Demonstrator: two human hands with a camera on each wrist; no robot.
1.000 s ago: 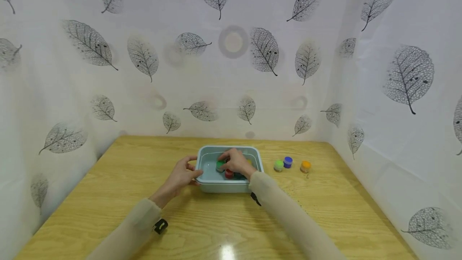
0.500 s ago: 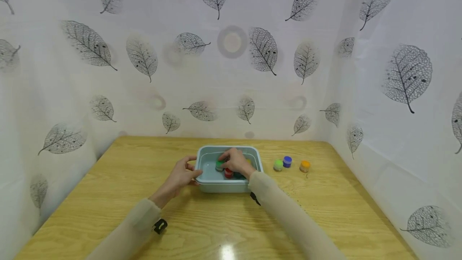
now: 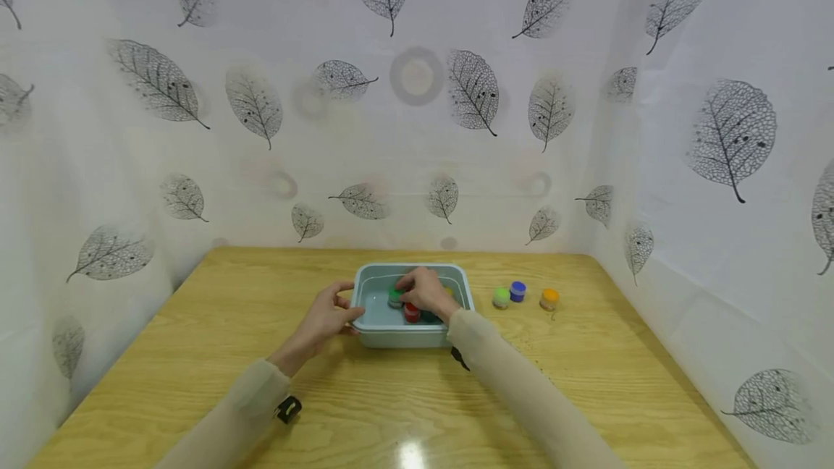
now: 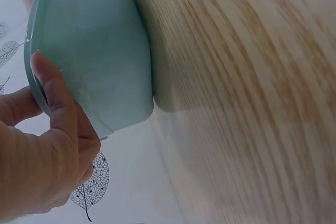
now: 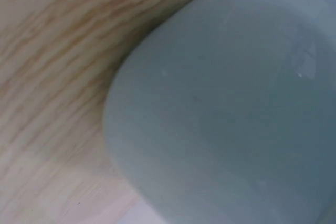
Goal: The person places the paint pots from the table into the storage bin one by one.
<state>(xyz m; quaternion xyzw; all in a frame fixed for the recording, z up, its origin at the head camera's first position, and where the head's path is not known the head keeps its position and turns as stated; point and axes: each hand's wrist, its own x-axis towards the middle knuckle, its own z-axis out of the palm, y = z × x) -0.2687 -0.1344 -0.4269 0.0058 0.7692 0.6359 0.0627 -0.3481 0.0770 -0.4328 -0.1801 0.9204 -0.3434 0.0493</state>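
A person's left hand point(image 3: 329, 313) grips the left rim of a pale blue-green tub point(image 3: 404, 339) near the far edge of the worktop point(image 3: 274, 295), while the right hand point(image 3: 426, 290), fingers curled, pinches a green-lidded jar point(image 3: 394, 300) inside, near a red jar point(image 3: 412, 313). Lime-lidded point(image 3: 501, 299), blue point(image 3: 517, 292) and orange-lidded jars point(image 3: 549, 300) stand toward the far right corner, visible only from the head; the left wrist view shows the tub's base meeting the worktop.
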